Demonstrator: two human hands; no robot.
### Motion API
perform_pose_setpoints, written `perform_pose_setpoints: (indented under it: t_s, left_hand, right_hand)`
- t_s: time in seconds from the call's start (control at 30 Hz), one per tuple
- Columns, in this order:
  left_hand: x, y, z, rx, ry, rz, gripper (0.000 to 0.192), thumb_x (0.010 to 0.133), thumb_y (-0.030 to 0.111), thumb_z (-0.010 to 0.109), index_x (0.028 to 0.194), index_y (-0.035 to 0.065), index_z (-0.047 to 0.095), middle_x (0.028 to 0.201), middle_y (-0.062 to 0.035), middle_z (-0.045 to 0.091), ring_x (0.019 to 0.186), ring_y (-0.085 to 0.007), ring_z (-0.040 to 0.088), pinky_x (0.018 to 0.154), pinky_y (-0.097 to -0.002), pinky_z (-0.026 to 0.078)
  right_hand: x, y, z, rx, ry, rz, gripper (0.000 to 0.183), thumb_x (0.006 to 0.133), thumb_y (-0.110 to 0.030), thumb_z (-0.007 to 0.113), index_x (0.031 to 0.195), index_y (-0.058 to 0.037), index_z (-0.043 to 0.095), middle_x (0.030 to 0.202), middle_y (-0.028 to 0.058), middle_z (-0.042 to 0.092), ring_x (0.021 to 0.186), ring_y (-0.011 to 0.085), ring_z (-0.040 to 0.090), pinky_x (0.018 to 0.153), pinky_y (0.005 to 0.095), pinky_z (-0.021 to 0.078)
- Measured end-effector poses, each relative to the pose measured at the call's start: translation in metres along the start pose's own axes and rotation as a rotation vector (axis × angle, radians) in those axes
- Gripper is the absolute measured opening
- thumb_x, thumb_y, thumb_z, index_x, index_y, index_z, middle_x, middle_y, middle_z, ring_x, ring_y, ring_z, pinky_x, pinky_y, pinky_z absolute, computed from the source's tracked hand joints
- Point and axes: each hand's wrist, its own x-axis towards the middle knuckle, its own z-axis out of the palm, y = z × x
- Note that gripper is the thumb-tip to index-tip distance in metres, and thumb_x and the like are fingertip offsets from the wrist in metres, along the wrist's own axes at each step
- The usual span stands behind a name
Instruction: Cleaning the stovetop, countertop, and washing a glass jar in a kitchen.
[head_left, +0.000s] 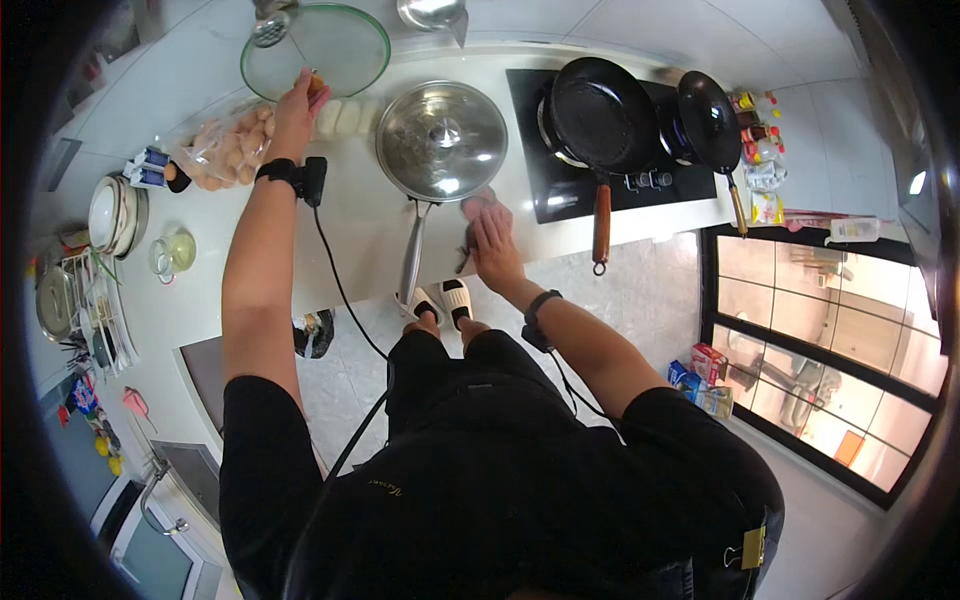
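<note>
My left hand (304, 109) is at the back of the counter, its fingers closed on the orange-brown knob (316, 79) of a green-rimmed glass lid (341, 45). The lid stands tilted against the tiled wall. My right hand (495, 244) lies palm down on a pinkish cloth (478, 204) near the counter's front edge; part of the cloth is hidden under the fingers. Between my hands sits a pan with a shiny metal lid (442, 139). Its long steel handle (414, 251) points towards me, just left of the cloth.
A clear bag of eggs (236, 142) and pale wrapped rolls (346, 118) lie near my left hand. On the black cooktop (555, 199) rest a black wok (604, 112) and a smaller pan (707, 120). A glass jar (174, 253) stands left. Cables run from both wrists.
</note>
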Motion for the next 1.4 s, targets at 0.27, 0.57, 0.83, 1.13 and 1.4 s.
perform_pose_setpoints:
  t_s: [0.27, 0.57, 0.83, 1.13, 1.4]
  left_hand:
    - [-0.020, -0.004, -0.037, 0.084, 0.100, 0.031, 0.049, 0.097, 0.034, 0.074, 0.120, -0.0060, 0.057, 0.105, -0.0130, 0.063, 0.097, -0.0243, 0.068, 0.092, -0.0362, 0.062]
    - [-0.239, -0.030, -0.059, 0.483, 0.114, 0.119, 0.048, 0.106, 0.029, 0.061, 0.141, -0.0028, 0.053, 0.114, -0.0148, 0.071, 0.101, -0.0188, 0.070, 0.090, -0.0315, 0.058]
    - [-0.472, -0.079, -0.169, 0.601, 0.319, -0.121, 0.043, 0.108, 0.035, 0.057, 0.133, 0.0004, 0.060, 0.105, -0.0113, 0.071, 0.088, -0.0172, 0.070, 0.081, -0.0319, 0.059]
    - [-0.596, -0.125, -0.259, 0.524, 0.561, -0.588, 0.043, 0.106, 0.038, 0.057, 0.130, 0.0015, 0.058, 0.108, -0.0156, 0.071, 0.094, -0.0231, 0.071, 0.082, -0.0373, 0.060]
    - [-0.643, -0.153, -0.344, 0.547, 0.418, -0.675, 0.046, 0.106, 0.041, 0.058, 0.132, 0.0038, 0.059, 0.102, -0.0119, 0.073, 0.088, -0.0205, 0.072, 0.073, -0.0336, 0.058]
  right_hand:
    - [-0.035, 0.023, -0.017, -0.069, -0.042, 0.036, 0.062, 0.096, -0.020, 0.059, 0.151, 0.0020, 0.043, 0.161, 0.0272, 0.034, 0.148, 0.0445, 0.033, 0.124, 0.0525, 0.0271]
    - [-0.063, 0.065, -0.023, 0.338, 0.297, 0.229, 0.023, 0.087, 0.004, 0.060, 0.107, -0.0060, 0.065, 0.107, 0.0134, 0.065, 0.105, 0.0349, 0.062, 0.089, 0.0466, 0.0531]
    - [-0.040, 0.207, -0.054, 0.372, 0.765, 0.602, 0.029, 0.104, -0.017, 0.054, 0.126, 0.0019, 0.059, 0.119, 0.0189, 0.063, 0.106, 0.0332, 0.062, 0.099, 0.0422, 0.0491]
    - [-0.011, 0.036, 0.016, 0.258, 0.132, -0.178, 0.050, 0.097, -0.014, 0.057, 0.147, -0.0082, 0.050, 0.144, 0.0231, 0.052, 0.139, 0.0444, 0.045, 0.123, 0.0540, 0.0302]
    - [0.012, -0.050, 0.059, 0.048, 0.237, 0.131, 0.059, 0.100, -0.022, 0.055, 0.152, 0.0039, 0.043, 0.159, 0.0264, 0.039, 0.150, 0.0452, 0.032, 0.126, 0.0568, 0.0195]
